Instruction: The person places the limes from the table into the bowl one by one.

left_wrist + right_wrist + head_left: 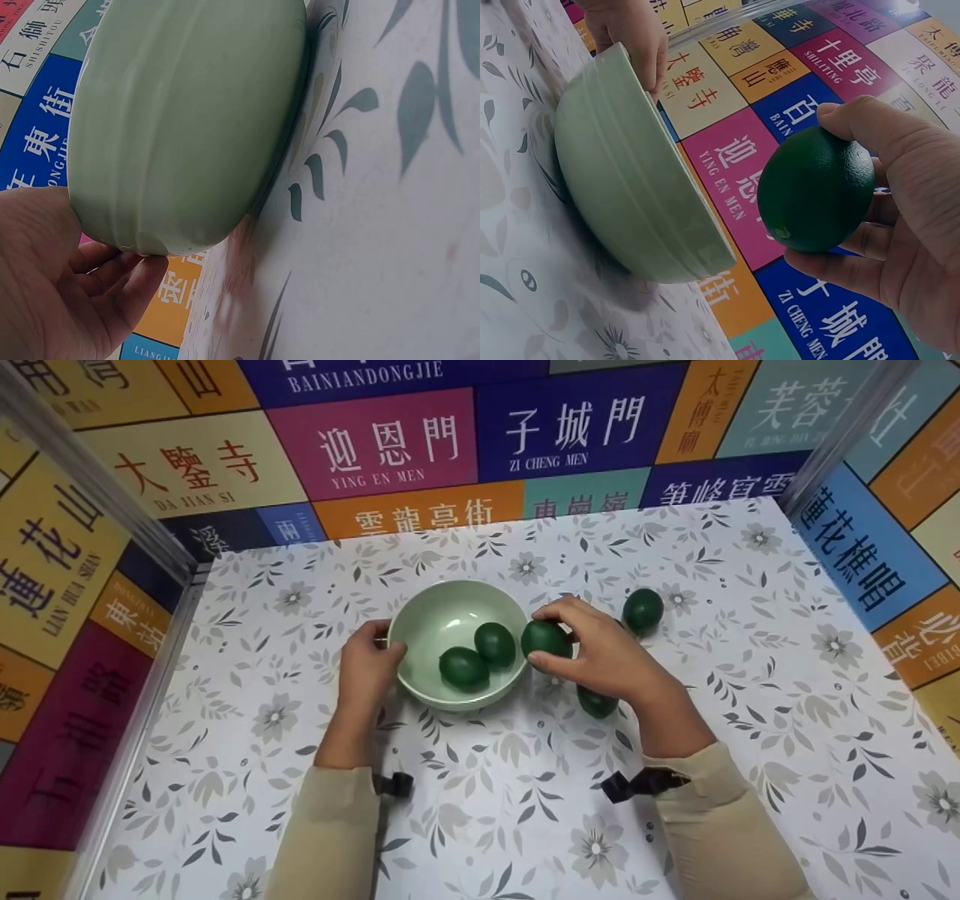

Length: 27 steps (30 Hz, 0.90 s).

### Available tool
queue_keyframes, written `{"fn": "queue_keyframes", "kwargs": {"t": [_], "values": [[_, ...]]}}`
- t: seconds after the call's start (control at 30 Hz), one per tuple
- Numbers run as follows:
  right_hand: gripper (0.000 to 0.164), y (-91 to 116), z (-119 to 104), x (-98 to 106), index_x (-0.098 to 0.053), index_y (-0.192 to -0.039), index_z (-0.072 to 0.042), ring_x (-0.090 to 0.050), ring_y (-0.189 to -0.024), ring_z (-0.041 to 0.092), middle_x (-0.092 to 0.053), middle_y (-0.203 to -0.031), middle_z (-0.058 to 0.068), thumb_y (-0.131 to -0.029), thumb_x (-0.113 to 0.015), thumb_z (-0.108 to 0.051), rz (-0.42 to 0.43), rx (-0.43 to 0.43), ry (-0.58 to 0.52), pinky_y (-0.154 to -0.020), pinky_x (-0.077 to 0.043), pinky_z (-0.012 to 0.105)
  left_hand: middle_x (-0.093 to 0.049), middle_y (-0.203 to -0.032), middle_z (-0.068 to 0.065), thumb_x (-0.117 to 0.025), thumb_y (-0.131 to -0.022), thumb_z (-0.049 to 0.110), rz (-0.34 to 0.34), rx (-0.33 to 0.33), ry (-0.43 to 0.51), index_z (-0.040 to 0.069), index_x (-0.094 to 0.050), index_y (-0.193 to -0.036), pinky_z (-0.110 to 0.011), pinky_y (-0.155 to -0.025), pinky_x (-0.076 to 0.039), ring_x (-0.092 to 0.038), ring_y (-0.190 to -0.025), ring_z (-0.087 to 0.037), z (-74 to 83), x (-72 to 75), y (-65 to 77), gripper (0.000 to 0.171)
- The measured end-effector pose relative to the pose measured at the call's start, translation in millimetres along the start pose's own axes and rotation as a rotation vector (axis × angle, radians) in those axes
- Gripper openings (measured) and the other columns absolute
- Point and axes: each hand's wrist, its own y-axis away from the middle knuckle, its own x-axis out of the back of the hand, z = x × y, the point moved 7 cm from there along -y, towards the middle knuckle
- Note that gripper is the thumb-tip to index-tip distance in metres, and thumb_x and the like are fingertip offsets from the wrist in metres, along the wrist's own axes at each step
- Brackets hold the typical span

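Observation:
A pale green bowl (424, 626) sits on the table with two dark green limes (464, 668) inside, side by side. At its left rim, my left hand (366, 671) grips the wall, thumb over the edge and fingers outside. My right hand (607, 652) holds another lime (815, 189) between thumb and fingers, at the bowl's right rim. The right wrist view shows this lime raised at about rim height, beside the bowl. One more lime (597, 703) lies under the right hand, partly hidden by it. Beyond that hand rests a further lime (643, 611).
A white cloth with grey leaves and flowers covers the table (480, 810). Upright panels with colourful lettered blocks (375, 442) stand along the back and both sides. Black straps (645, 785) with small cameras sit at both sleeve cuffs.

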Motion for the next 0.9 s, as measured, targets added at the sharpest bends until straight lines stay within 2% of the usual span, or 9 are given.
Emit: {"fn": "queue_keyframes", "kwargs": {"t": [0.4,0.63,0.9], "values": [[0.051,-7.9,-7.5,-14.9,-0.062,-0.133,-0.007,-0.063,-0.114,0.022,-0.060,-0.134,0.009,-0.090,-0.081,-0.026,0.082,0.107,-0.058,-0.094,-0.057,0.040,-0.071,-0.123,-0.009,-0.065,-0.087,0.012,0.017,-0.030,-0.002,0.009,-0.068,-0.131,-0.036,-0.091,-0.055,-0.066,-0.107,-0.023,1.1,0.6,-0.9,0.045],[0.049,-11.3,-11.1,-26.7,-0.063,-0.131,-0.006,-0.062,-0.122,0.023,-0.062,-0.131,0.010,-0.090,-0.082,-0.025,0.137,0.215,-0.064,-0.102,-0.055,0.038,-0.071,-0.124,-0.009,-0.066,-0.086,0.012,0.018,-0.023,-0.007,0.009,-0.068,-0.131,-0.036,-0.093,-0.055,-0.065,-0.107,-0.023,0.7,0.4,-1.4,0.045],[0.052,-13.1,-9.7,-37.9,-0.063,-0.131,-0.004,-0.061,-0.123,0.025,-0.061,-0.133,0.013,-0.088,-0.083,-0.026,0.203,0.259,-0.060,-0.103,-0.055,0.038,-0.071,-0.124,-0.009,-0.066,-0.085,0.012,0.020,-0.028,-0.003,0.009,-0.069,-0.130,-0.037,-0.095,-0.054,-0.065,-0.108,-0.024,0.4,0.8,-1.1,0.045]]}}
